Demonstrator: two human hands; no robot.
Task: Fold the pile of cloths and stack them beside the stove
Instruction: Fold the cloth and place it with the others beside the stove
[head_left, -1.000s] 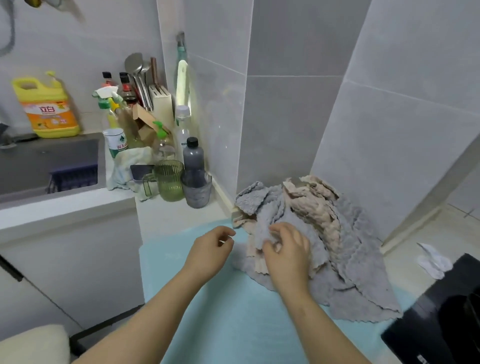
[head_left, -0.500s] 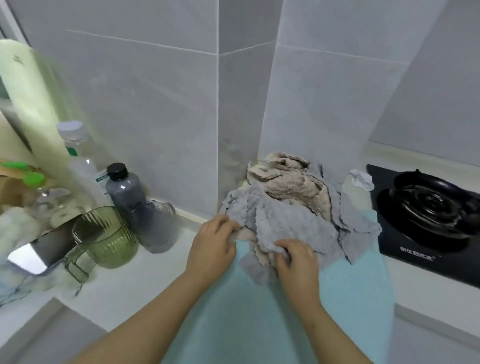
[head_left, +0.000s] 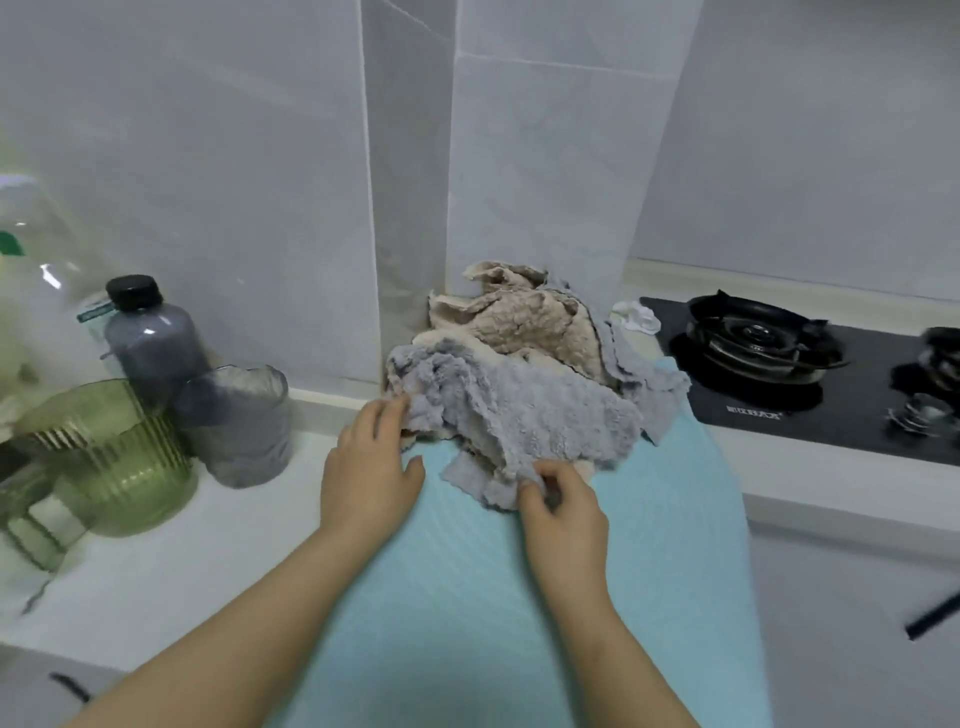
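Change: In half a second the view has swung right, and a second burner (head_left: 943, 358) now shows at the frame's edge. Both hands stay at the near side of the pile of cloths (head_left: 540, 332).
Left hand: The left hand (head_left: 371, 467) lies with fingers stretched onto the left corner of the grey cloth (head_left: 519, 410), thumb spread on the blue mat (head_left: 493, 597). It seems only to touch, not grip.
Right hand: The right hand (head_left: 563, 512) pinches the grey cloth's near edge in curled fingers.
Pile: It is heaped in the tiled corner on the mat's far end, just left of the stove (head_left: 769, 410), with the grey cloth over a beige cloth (head_left: 519, 322).
Obscured: The lower cloths are buried, and the left edge of the counter (head_left: 171, 566) is blurred.
Count: Two hands, two burners with one cut off, one dark bottle (head_left: 150, 332), one green jug (head_left: 114, 457) and one grey cup (head_left: 239, 421) are in view. The number of cloths cannot be told.
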